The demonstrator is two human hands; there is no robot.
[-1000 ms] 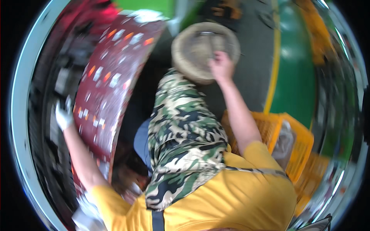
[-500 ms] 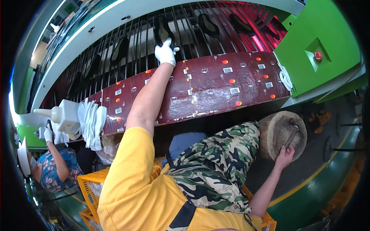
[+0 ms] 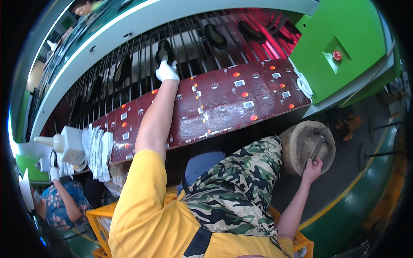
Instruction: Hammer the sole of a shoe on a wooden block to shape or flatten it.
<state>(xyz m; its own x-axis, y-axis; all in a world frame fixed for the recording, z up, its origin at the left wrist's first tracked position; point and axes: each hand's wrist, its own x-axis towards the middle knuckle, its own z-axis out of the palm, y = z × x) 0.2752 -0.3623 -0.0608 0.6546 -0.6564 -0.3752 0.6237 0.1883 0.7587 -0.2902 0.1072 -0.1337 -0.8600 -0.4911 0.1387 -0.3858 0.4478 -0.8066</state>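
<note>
My left hand (image 3: 167, 72), in a white glove, reaches over the roller conveyor (image 3: 183, 51) and grips the near end of a black slip-on shoe (image 3: 163, 50). The fingers lie at the shoe's opening; their tips are partly hidden. My right hand (image 3: 312, 169) is bare and wrapped round the handle of a hammer (image 3: 317, 149). The hammer's head rests on or just over the top of a round, worn block (image 3: 297, 148), which stands by my camouflage apron.
More black shoes (image 3: 215, 37) lie along the rollers. A dark red covered ledge (image 3: 223, 99) fronts the conveyor. White gloves (image 3: 98, 150) hang beside a white squeeze bottle (image 3: 71, 144). A green housing (image 3: 344, 47) bears a red button. Yellow crates (image 3: 101, 221) stand nearby. A co-worker (image 3: 64, 202) is at left.
The view has shifted, so the conveyor and block sit farther left in it. My left hand stays at the shoe, and my right hand keeps the hammer at the block.
</note>
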